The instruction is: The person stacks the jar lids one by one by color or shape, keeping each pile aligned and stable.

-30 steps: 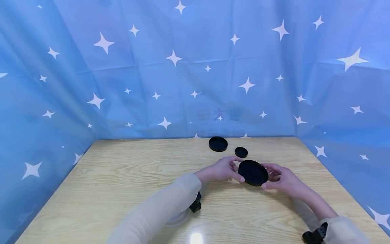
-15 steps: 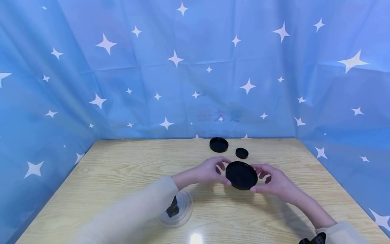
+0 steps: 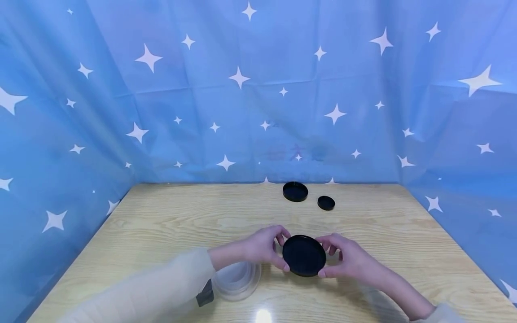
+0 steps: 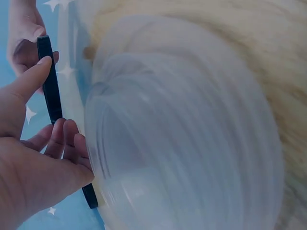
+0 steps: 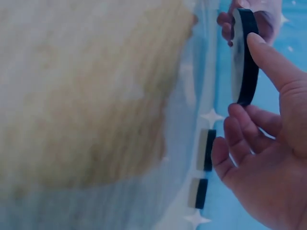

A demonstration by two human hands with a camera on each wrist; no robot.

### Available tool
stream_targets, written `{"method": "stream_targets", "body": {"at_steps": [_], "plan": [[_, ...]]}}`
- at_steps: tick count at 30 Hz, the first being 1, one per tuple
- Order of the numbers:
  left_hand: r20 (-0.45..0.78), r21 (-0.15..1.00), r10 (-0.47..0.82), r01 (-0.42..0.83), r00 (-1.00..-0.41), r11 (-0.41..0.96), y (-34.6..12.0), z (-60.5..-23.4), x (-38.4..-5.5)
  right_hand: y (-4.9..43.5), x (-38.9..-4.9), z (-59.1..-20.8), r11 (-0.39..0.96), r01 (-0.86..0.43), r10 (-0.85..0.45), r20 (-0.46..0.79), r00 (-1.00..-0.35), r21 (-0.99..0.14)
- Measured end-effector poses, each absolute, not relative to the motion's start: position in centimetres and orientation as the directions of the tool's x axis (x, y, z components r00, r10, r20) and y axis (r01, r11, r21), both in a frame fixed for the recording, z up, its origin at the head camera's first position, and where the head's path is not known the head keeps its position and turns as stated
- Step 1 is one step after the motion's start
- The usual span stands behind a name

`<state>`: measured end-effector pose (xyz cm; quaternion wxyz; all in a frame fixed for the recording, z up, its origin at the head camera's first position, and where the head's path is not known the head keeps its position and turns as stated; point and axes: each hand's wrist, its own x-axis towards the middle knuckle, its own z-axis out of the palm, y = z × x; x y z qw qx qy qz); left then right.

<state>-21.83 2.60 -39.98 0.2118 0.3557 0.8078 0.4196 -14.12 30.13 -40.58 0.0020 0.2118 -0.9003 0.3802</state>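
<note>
A round black lid (image 3: 304,256) with a shallow raised rim is held between both hands, over the table's front half. My left hand (image 3: 264,246) pinches its left edge between thumb and fingers. From the other side, my right hand (image 3: 350,261) pinches the right edge the same way. The right wrist view shows the lid (image 5: 249,57) edge-on, its underside paler. Beside and below the left wrist stands a translucent round plastic container (image 3: 239,283), partly covered by that arm. Its ribbed, layered rims (image 4: 192,120) fill much of the left wrist view.
Two more black lids lie at the back of the wooden table (image 3: 177,220): a medium one (image 3: 295,192) by the far edge and a small one (image 3: 326,203) to its right. A blue curtain (image 3: 194,103) with white stars surrounds the table's back and sides.
Both hands have carried the black lid left and toward the front, away from the two other lids. The left arm has shifted left, uncovering more of the translucent container.
</note>
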Motion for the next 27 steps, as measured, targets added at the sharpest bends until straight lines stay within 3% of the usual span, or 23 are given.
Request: {"method": "stream_targets", "body": {"at_steps": [10, 18, 22, 27], "plan": [[-0.082, 0.7, 0.787, 0.527, -0.612, 0.482, 2.9, -40.5, -20.4, 30.0, -13.0, -41.5, 0.643, -0.326, -0.441, 0.014, -0.898, -0.693], [-0.126, 0.563, 0.753, 0.579, -0.645, 0.59, 3.1, -40.5, -19.9, 30.0, -13.0, -41.6, 0.646, -0.35, -0.454, 0.027, -0.891, -0.678], [-0.122, 0.573, 0.761, 0.581, -0.637, 0.578, 3.0, -40.5, -20.2, 30.2, -13.2, -41.6, 0.631, -0.351, -0.47, 0.019, -0.882, -0.692], [-0.132, 0.687, 0.779, 0.51, -0.613, 0.518, 2.6, -40.4, -22.0, 31.4, -14.0, -41.1, 0.6, -0.373, -0.463, 0.073, -0.883, -0.708]]}}
